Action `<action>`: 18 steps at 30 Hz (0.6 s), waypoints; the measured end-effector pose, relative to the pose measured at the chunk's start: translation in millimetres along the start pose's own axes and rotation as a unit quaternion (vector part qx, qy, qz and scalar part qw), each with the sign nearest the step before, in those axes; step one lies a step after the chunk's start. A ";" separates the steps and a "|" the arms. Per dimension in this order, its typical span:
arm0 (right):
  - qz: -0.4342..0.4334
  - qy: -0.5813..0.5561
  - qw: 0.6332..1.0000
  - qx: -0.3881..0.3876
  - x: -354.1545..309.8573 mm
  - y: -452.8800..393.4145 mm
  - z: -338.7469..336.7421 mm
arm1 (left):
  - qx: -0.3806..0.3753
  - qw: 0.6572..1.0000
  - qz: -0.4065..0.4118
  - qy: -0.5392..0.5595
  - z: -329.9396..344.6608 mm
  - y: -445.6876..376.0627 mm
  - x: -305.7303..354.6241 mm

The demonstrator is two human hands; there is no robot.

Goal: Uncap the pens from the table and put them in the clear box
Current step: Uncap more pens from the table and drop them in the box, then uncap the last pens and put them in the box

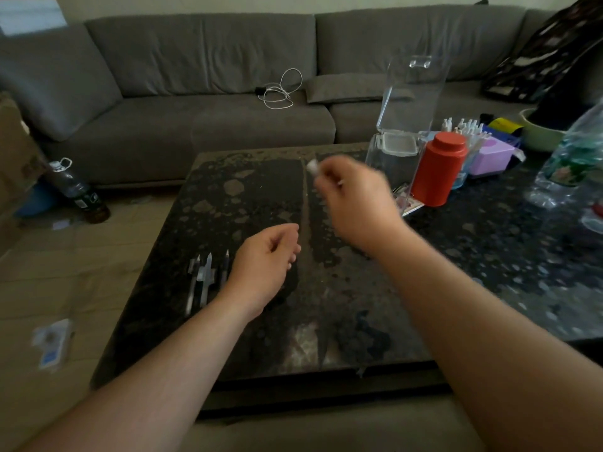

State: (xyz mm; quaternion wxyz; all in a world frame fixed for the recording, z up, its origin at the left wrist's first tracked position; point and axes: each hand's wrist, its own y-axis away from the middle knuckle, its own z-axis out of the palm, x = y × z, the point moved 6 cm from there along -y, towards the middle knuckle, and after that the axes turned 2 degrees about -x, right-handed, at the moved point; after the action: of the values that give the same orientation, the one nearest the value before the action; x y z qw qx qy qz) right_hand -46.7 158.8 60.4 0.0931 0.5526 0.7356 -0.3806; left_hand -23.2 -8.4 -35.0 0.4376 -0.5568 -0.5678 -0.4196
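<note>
Right hand (354,197) pinches a blurred pen (314,168) near clear box (396,151); left hand (266,261) loosely curled, empty, beside 3 pens (207,278) on table (456,272).

blurred: right hand (355,194), its small white item (pen or cap unclear) | cut off: water bottle (574,164)

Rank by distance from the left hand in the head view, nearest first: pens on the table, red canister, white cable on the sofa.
From the left hand:
1. Pens, lying on the table right beside it, on its left.
2. Red canister, standing on the table up to the right, by the clear box.
3. White cable, farthest, on the sofa seat beyond the table.
</note>
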 end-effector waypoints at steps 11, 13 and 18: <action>0.119 0.056 0.983 0.126 92.0 -11.4 -43.6 | -0.080 0.966 0.104 -0.221 21.4 4.6 4.6; 0.144 0.096 0.981 0.091 99.2 -8.9 -33.6 | -0.077 0.965 0.111 -0.226 24.4 3.0 4.8; 0.202 0.156 0.966 0.049 99.3 -8.6 -24.5 | -0.084 0.960 0.125 -0.235 33.5 2.4 7.6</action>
State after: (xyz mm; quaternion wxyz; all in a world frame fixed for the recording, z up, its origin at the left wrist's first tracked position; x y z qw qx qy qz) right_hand -84.3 247.9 26.0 0.0252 0.7458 0.5950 -0.2986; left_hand -21.7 26.0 -36.5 0.2925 -0.7411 -0.5429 -0.2654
